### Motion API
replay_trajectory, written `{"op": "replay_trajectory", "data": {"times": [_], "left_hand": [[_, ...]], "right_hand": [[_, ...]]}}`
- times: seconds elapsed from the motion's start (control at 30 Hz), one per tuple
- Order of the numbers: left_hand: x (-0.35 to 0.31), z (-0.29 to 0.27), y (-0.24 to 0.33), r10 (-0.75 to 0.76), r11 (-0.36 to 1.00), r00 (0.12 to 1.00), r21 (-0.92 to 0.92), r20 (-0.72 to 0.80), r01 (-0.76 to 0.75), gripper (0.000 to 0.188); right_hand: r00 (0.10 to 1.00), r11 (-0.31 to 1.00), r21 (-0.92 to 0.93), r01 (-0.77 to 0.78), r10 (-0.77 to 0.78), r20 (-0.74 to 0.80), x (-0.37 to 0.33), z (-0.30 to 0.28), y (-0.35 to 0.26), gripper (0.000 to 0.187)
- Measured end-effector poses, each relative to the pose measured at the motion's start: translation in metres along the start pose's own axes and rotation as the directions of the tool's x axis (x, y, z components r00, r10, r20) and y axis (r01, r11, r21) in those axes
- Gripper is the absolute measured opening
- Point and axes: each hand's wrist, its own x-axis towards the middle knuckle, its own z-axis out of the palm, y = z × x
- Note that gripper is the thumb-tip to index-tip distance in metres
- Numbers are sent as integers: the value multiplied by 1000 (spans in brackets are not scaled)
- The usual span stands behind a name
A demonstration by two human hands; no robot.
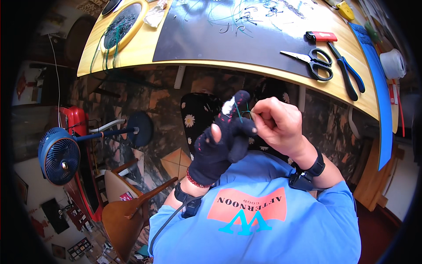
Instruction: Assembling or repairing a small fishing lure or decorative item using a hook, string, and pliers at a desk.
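My left hand (215,149) wears a black glove with the thumb tip bare and white wrapping on the raised index finger. Green thread (238,112) runs along that finger and across to my right hand. Bare and closed, my right hand (281,123) pinches the thread between thumb and index finger. The other left fingers are curled in; whether a small hook sits between them is too small to tell. Both hands are in front of my chest, short of the table edge. Loose hooks (239,30) lie on the dark mat (206,46) beyond.
Scissors (317,64), blue-handled pliers (347,72) and a red lighter (323,36) lie at the table's right. A yellow-rimmed tray (143,15) holds several hooks with green threads at the left. A blue strip (373,88) overhangs the right edge. A fan (59,154) stands left.
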Motion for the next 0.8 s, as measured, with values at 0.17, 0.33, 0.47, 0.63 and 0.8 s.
{"op": "replay_trajectory", "data": {"times": [0.17, 0.33, 0.47, 0.63, 0.8], "left_hand": [[8, -1, 21, -61, 690, 998, -722, 9, 48, 80], [13, -34, -1, 146, 732, 988, 678, -51, -73, 43], [3, -18, 1, 177, 830, 952, 558, -252, -6, 39], [-3, 6, 1, 12, 1000, 999, 22, -51, -11, 77], [5, 9, 21, -98, 873, 983, -488, -156, 9, 72]], "right_hand": [[999, 999, 2, 32, -32, -12, -4, -1, -2, 16], [959, 922, 270, -278, 251, 130, -4, -9, -13, 11], [931, 842, 396, -366, 335, 148, -6, -7, -12, 9], [998, 998, 34, -55, 56, -39, -3, 0, -4, 16], [994, 994, -41, 103, -105, -38, -2, 0, -1, 19]]}}
